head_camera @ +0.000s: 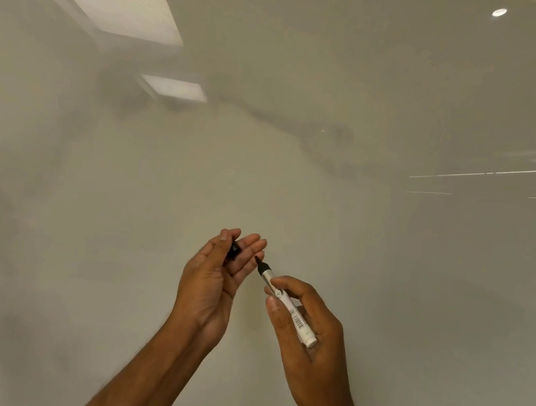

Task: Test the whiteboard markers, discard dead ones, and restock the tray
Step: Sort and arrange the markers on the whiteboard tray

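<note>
A glossy whiteboard (pixel 296 179) fills the whole view, with no marks on it. My right hand (pixel 305 334) grips a white-barrelled marker (pixel 285 305) with a barcode label; its dark uncapped tip points up and left, close to my left fingers. My left hand (pixel 214 283) is raised in front of the board with the fingers mostly straight. A small black cap (pixel 233 252) sits between its thumb and palm, partly hidden. The marker tip hangs in front of the board, not touching it.
The board reflects two ceiling light panels (pixel 115 5) at upper left, a round lamp (pixel 499 12) at top right and thin bright lines (pixel 497 172) at right. No tray, bin or other markers are in view.
</note>
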